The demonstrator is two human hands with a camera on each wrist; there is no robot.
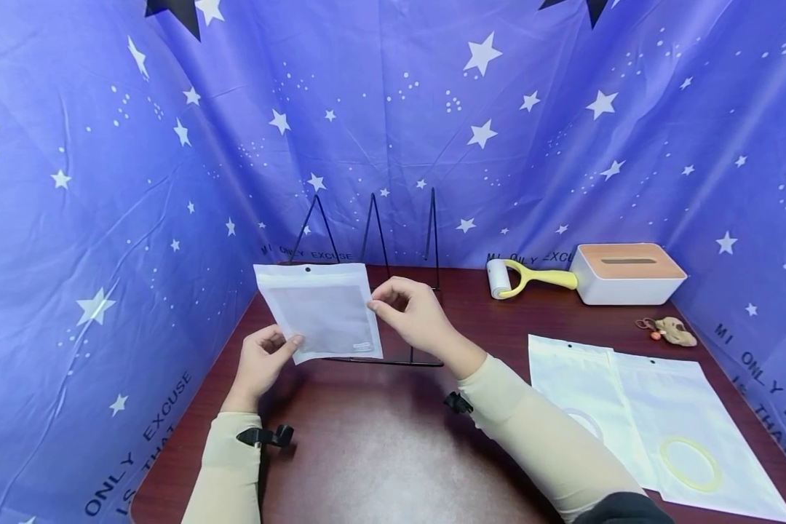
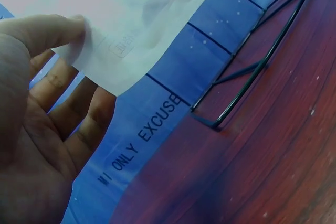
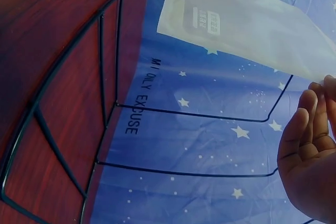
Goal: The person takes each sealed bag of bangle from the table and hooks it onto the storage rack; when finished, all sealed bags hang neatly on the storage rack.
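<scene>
A small white plastic pouch (image 1: 327,313) with a hang hole at its top is held up over the table, tilted. My left hand (image 1: 260,364) pinches its lower left corner, thumb on the near face. At the pouch's right edge, the thumb and fingertips of my right hand (image 1: 415,316) pinch the side. Small print shows near a lower corner of the pouch (image 3: 236,24) in the right wrist view. Behind it stands a black wire rack (image 1: 435,240) with pointed uprights, its base partly hidden by the pouch and right hand.
Two larger white pouches overlap at the right; a yellow ring (image 1: 691,464) shows on the outer pouch (image 1: 668,393). Farther back are a yellow-handled lint roller (image 1: 498,279), a tissue box (image 1: 629,287) with a wood-coloured lid and a small keychain (image 1: 675,332). Blue star-print cloth surrounds the table.
</scene>
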